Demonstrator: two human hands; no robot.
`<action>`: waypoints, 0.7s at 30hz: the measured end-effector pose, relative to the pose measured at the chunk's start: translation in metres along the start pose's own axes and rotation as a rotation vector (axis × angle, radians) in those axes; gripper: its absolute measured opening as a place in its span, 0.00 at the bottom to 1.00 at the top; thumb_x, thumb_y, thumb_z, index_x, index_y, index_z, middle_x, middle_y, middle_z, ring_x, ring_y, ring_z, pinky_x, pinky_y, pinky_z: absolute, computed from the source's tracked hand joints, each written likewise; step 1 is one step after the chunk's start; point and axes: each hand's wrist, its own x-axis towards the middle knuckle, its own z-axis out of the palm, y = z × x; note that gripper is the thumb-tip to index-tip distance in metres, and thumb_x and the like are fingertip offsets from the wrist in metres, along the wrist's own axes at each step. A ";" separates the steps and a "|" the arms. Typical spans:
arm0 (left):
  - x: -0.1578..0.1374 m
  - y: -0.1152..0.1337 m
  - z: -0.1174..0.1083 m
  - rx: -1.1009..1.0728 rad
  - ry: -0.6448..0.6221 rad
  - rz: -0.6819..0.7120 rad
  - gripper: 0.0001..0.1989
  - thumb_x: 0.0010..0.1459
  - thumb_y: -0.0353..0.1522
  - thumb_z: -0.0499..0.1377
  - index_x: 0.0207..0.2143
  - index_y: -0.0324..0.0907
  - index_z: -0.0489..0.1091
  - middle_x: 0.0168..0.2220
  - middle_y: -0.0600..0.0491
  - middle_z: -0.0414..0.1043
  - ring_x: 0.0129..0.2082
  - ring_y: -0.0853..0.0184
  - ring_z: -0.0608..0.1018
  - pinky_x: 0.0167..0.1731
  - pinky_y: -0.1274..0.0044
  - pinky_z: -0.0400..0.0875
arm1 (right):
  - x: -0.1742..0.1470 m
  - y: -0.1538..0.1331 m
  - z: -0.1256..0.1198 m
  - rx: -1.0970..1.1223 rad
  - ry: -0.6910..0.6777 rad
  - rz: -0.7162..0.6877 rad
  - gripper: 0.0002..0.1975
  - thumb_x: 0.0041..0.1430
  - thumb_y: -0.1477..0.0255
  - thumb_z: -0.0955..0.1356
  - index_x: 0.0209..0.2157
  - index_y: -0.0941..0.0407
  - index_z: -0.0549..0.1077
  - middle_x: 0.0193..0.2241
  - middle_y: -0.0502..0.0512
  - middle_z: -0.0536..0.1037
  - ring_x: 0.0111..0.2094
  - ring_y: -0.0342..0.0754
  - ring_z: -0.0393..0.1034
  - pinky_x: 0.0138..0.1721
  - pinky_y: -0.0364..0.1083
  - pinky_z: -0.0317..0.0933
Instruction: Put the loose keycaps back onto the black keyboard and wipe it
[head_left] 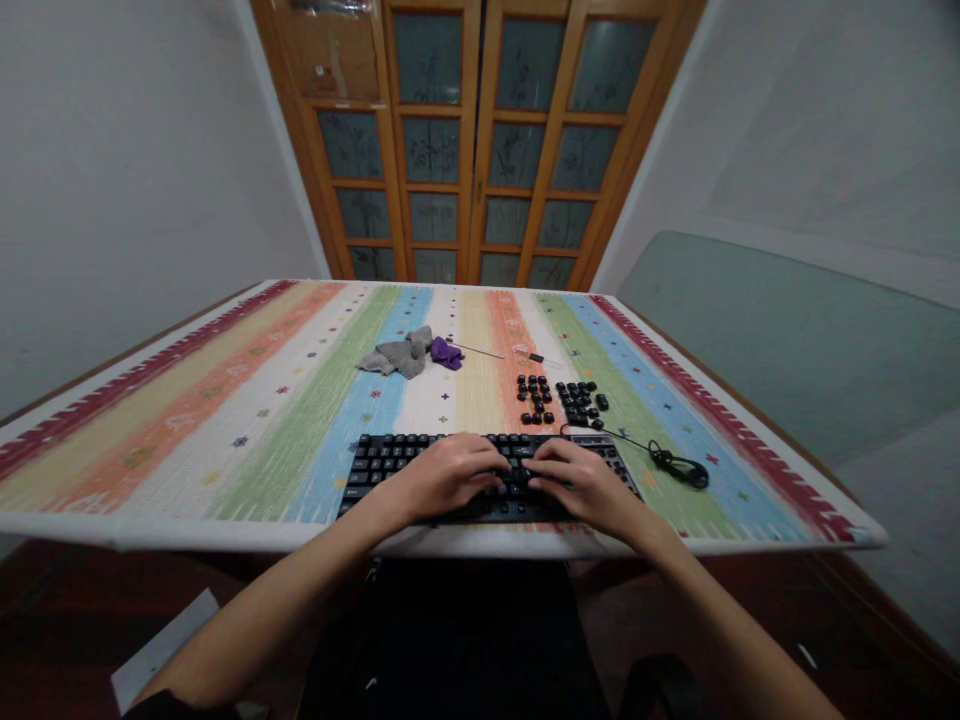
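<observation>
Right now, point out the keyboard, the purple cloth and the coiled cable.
Keyboard (495,509): head view, on its near part, about midway along.
Purple cloth (448,353): head view, on the middle of its crumpled bundle.
Coiled cable (681,467): head view, on the middle of the coil.

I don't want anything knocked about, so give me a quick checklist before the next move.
1. Keyboard on the tablecloth: ok, it lies along the near edge.
2. Both hands at the keyboard: ok, left hand and right hand are close together over it.
3. Anything gripped: cannot tell, the fingers hide it.
4. Loose black keycaps gathered into one group: not ok, they lie in two clusters beyond the keyboard.
5. Cable coil clear of the hands: ok, it lies to the right.
6. Grey cloth off the keyboard: ok, it lies beyond.
</observation>
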 end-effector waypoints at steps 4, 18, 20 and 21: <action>-0.019 0.020 0.022 0.132 -0.020 0.050 0.10 0.68 0.28 0.52 0.43 0.39 0.73 0.37 0.48 0.76 0.37 0.65 0.76 0.40 0.74 0.69 | -0.018 -0.020 0.006 -0.096 0.013 -0.014 0.10 0.66 0.75 0.66 0.47 0.55 0.76 0.36 0.58 0.74 0.36 0.49 0.69 0.37 0.47 0.68; -0.023 0.037 0.041 0.350 -0.048 -0.009 0.09 0.68 0.26 0.51 0.40 0.38 0.71 0.38 0.47 0.72 0.37 0.64 0.73 0.38 0.72 0.69 | -0.020 -0.042 0.014 -0.364 -0.058 -0.050 0.11 0.65 0.80 0.63 0.46 0.59 0.72 0.35 0.58 0.72 0.33 0.50 0.63 0.35 0.49 0.59; -0.024 0.038 0.042 0.349 -0.053 -0.023 0.09 0.67 0.25 0.51 0.40 0.38 0.71 0.38 0.47 0.71 0.37 0.63 0.72 0.37 0.72 0.69 | -0.021 -0.043 0.015 -0.359 -0.061 -0.044 0.11 0.65 0.80 0.63 0.47 0.59 0.72 0.35 0.58 0.72 0.34 0.51 0.64 0.35 0.49 0.59; -0.024 0.039 0.042 0.347 -0.062 -0.028 0.08 0.67 0.25 0.51 0.40 0.38 0.70 0.38 0.47 0.71 0.37 0.63 0.72 0.37 0.72 0.69 | -0.021 -0.043 0.015 -0.360 -0.066 -0.041 0.11 0.65 0.80 0.63 0.47 0.59 0.72 0.35 0.58 0.72 0.34 0.51 0.64 0.35 0.49 0.59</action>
